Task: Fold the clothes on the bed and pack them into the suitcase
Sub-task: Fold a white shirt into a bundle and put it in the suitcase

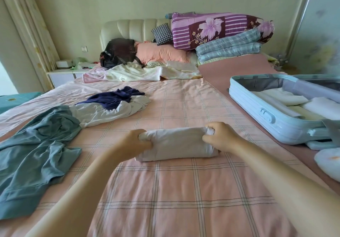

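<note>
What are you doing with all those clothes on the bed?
Someone is packing. The left hand and right hand each grip one end of a folded white bundle lying on the bed. The suitcase sits open to the right, with folded white things already inside. A teal garment and a navy-and-white heap lie unfolded on the left, not yet done.

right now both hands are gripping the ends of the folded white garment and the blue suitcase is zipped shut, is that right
Not quite. The head view shows the blue suitcase lying open, with folded light clothes inside. The left hand and right hand do grip the ends of the folded white garment.
</note>
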The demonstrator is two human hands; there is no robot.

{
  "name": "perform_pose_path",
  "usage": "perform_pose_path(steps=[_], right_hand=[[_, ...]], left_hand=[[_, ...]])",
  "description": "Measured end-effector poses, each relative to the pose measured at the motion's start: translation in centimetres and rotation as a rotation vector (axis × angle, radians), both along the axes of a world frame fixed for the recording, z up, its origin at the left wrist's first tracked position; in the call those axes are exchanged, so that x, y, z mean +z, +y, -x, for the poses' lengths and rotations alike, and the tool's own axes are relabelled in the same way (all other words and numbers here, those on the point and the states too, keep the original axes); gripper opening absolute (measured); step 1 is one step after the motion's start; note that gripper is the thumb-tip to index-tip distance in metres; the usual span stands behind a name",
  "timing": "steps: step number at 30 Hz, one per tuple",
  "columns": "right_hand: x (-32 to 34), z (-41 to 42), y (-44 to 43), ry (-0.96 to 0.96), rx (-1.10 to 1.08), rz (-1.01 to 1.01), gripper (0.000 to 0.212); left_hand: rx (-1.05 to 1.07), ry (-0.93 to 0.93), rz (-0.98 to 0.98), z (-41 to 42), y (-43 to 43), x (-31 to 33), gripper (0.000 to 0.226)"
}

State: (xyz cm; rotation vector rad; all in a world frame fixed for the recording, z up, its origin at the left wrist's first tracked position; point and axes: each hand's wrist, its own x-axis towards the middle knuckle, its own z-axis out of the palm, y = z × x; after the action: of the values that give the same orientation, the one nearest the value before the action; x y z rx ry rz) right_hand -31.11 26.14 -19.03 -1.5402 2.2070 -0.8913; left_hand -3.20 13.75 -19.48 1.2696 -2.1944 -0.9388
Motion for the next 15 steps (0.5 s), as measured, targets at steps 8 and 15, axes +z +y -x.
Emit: perform_pose_path(steps=[8,15], right_hand=[[-3.5,-0.1,-3.6,0.236,-0.224,0.023,0.028],[-4.0,-3.7,-5.3,0.543,0.150,0.227,0.039]], left_hand=[[0.296,-0.281,0.244,1.3,-3.5,-3.2,0.045],[-0.169,-0.176,0.725,7.0,0.8,-2.7,0.037]])
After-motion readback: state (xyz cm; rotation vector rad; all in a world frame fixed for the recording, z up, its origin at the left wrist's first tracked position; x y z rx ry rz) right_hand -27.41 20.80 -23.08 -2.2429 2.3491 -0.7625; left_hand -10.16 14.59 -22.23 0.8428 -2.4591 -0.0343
